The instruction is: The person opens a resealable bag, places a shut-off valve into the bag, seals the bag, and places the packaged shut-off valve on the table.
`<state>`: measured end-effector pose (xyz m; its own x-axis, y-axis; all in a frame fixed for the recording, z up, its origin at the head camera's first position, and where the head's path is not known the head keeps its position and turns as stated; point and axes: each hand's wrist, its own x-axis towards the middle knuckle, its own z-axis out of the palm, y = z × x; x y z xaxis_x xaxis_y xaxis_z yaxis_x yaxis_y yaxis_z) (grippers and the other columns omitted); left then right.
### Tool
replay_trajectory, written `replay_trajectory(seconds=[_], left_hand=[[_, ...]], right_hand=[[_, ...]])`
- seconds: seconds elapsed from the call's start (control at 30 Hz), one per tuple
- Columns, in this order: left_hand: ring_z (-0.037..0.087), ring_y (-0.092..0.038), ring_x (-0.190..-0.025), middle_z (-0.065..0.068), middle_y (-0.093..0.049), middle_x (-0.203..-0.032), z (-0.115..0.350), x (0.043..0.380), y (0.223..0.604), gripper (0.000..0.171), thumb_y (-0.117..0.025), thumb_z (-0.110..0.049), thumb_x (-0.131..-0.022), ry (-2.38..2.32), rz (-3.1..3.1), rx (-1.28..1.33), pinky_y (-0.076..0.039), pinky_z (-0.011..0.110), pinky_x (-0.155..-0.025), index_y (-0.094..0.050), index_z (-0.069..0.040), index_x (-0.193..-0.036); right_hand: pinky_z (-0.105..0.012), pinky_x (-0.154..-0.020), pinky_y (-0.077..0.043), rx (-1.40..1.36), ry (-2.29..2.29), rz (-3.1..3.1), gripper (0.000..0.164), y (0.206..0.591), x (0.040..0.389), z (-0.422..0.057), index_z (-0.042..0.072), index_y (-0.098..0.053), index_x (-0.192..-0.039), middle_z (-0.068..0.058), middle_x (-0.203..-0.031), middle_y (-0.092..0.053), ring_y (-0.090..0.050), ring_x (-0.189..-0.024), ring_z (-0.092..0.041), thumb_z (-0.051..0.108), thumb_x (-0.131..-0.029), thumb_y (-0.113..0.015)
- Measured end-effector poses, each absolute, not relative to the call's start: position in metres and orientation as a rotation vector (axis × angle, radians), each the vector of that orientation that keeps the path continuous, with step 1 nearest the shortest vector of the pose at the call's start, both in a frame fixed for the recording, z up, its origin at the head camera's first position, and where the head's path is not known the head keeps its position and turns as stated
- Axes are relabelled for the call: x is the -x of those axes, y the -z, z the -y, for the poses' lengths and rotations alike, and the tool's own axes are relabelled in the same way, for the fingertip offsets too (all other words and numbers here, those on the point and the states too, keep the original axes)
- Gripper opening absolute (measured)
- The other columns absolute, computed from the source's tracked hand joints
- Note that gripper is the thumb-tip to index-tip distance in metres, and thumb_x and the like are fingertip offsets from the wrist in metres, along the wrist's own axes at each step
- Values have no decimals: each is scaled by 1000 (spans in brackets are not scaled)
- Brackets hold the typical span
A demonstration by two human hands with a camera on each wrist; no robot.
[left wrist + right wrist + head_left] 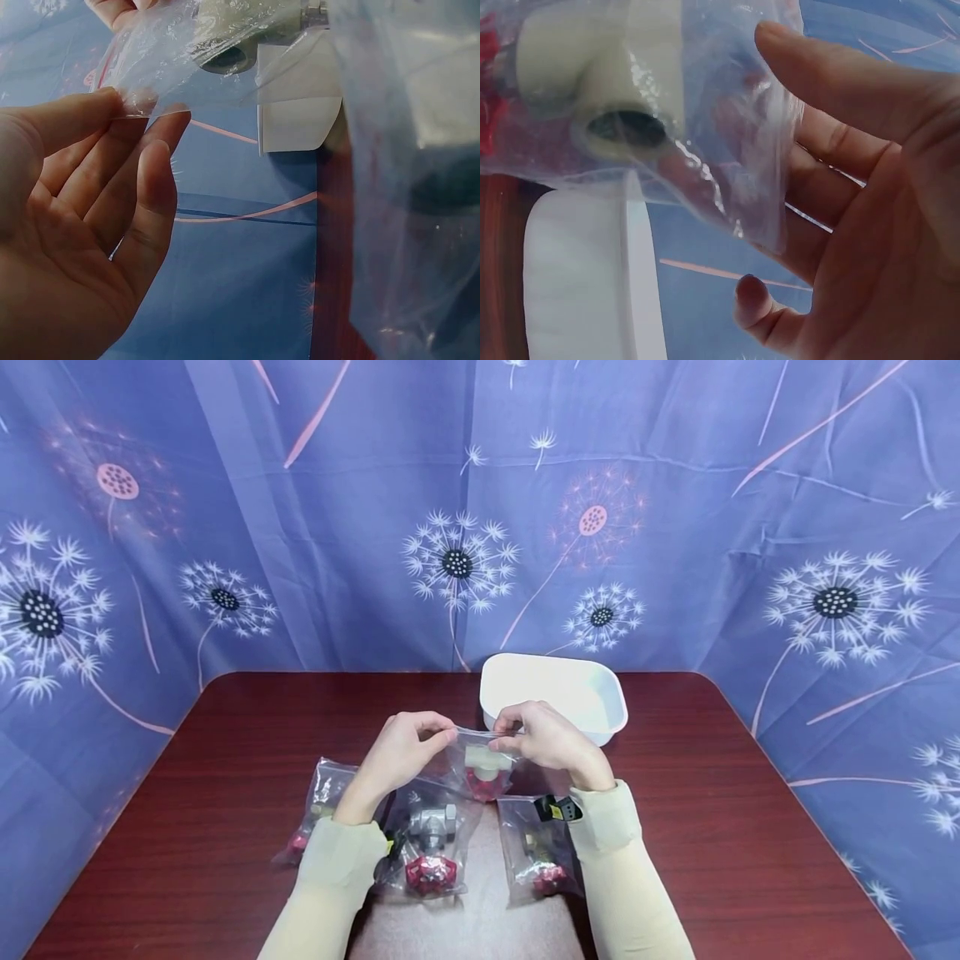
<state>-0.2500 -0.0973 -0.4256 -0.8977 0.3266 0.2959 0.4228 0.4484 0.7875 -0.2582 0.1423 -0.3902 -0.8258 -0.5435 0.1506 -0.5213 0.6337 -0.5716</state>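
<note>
A clear zip bag [459, 758] hangs between both hands above the table. Inside it is a cream valve [480, 758] with a red handwheel [485, 785] at the bottom. My left hand [400, 750] pinches the bag's top left corner between thumb and fingers. At the other top corner, my right hand [549, 737] pinches the bag's edge. Seen from the right wrist, the valve's round opening [626, 131] faces the camera through the plastic. In the left wrist view, a red line [111, 64] runs along the bag's mouth.
A white plastic tub [543, 681] stands behind the right hand. Below the hands lie a bagged metal valve [432, 827] with a red handwheel, another bag [525, 839] to the right, and a third bag [324, 781] partly behind the left forearm. A patterned curtain [360, 568] borders the brown table [720, 827].
</note>
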Motion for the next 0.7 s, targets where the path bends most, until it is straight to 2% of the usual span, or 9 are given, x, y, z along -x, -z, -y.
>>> replay_trajectory(seconds=[0.1, 0.4, 0.7], left_hand=[[11, -61, -77, -9, -71, -88, 97, 249, 425, 7, -70, -19, -92, 1454, 2595, 663, -50, 32, -70, -76, -17, -94], [10, -62, -78, -9, -71, -89, 97, 250, 424, 7, -70, -19, -92, 1457, 2597, 661, -51, 32, -71, -75, -18, -95], [10, -63, -81, -10, -70, -89, 99, 251, 427, 6, -69, -20, -92, 1464, 2598, 665, -51, 34, -75, -75, -19, -94]], right_hand=[[-27, -59, -41, 892, 971, -2805, 15, 389, 258, -143, 16, -67, -74, 10, -67, -58, -51, -62, -16, 16, -84, -78], [-27, -61, -41, 928, 1024, -2786, 19, 390, 258, -147, 18, -68, -70, 11, -65, -57, -48, -64, -11, 14, -86, -76], [-27, -59, -43, 858, 1001, -2792, 12, 390, 258, -148, 17, -70, -75, 10, -67, -59, -50, -63, -10, 16, -83, -79]])
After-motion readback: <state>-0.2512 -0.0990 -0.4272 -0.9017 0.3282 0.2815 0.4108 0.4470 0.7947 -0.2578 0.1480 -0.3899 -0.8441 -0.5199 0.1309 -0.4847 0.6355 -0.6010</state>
